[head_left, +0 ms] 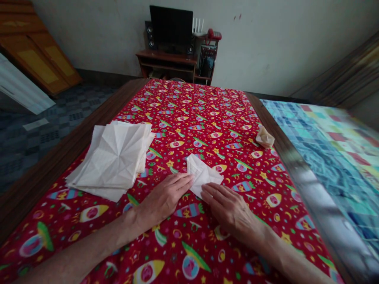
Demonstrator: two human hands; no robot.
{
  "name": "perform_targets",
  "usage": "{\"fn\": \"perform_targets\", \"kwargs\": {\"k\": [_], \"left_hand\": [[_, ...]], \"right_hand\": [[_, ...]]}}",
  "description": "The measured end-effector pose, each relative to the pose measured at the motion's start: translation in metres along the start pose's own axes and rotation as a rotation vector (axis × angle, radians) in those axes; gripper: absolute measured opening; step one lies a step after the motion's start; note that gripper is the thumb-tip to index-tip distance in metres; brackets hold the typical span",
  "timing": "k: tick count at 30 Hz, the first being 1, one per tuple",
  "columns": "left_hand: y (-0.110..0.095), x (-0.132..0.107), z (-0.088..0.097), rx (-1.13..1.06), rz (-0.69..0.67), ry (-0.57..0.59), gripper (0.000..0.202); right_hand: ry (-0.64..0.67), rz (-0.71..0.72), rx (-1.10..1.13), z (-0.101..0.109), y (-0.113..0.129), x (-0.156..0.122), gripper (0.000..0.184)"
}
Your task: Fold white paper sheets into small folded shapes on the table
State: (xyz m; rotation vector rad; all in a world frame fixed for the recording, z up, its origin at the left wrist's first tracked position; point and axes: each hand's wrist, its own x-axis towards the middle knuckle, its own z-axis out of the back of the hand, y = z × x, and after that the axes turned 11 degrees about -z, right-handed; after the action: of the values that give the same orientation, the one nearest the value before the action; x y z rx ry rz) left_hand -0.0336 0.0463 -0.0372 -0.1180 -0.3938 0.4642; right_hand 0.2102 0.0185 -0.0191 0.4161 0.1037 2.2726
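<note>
A small folded sheet of white paper (199, 176) lies on the red patterned cloth in front of me. Its left edge is under the fingertips of my left hand (169, 193), whose fingers are pressed together; the thumb is hidden. My right hand (227, 205) has its closed fingers on the paper's lower right part, bent over the edge, and its thumb is out of sight as well. To the left sits a stack of creased white paper squares (114, 156), the top one marked with fold lines that meet near its middle.
A crumpled cream-coloured folded piece (265, 138) rests near the cloth's right edge. The red cloth (204, 110) covers a bed or table with a wooden frame (100, 114). Beyond stand a desk (167, 58) with a monitor (171, 25); a blue patchwork bedspread (316, 157) is at right.
</note>
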Motion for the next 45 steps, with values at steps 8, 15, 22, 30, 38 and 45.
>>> {"fn": "perform_targets", "kwargs": {"k": [8,15,22,30,38,45], "left_hand": [[0.000,0.001,-0.002,-0.007,0.005,-0.021,0.046],[-0.001,0.000,-0.002,-0.009,-0.012,-0.007,0.045],[-0.002,0.000,-0.005,-0.026,-0.007,-0.046,0.048],[-0.007,0.001,-0.003,-0.016,0.016,-0.013,0.050],[-0.007,0.002,-0.002,-0.007,-0.001,0.016,0.045],[-0.009,0.004,0.002,0.035,-0.017,0.052,0.043]], "right_hand": [[-0.039,-0.251,0.471,-0.005,-0.015,0.022,0.016],[0.004,-0.592,0.496,-0.009,-0.023,0.042,0.019],[-0.014,-0.668,0.369,-0.014,-0.022,0.047,0.022],[-0.030,-0.626,0.263,-0.013,-0.023,0.052,0.027],[-0.042,-0.584,0.256,-0.014,-0.024,0.049,0.022],[-0.057,-0.534,0.249,-0.016,-0.024,0.047,0.021]]}}
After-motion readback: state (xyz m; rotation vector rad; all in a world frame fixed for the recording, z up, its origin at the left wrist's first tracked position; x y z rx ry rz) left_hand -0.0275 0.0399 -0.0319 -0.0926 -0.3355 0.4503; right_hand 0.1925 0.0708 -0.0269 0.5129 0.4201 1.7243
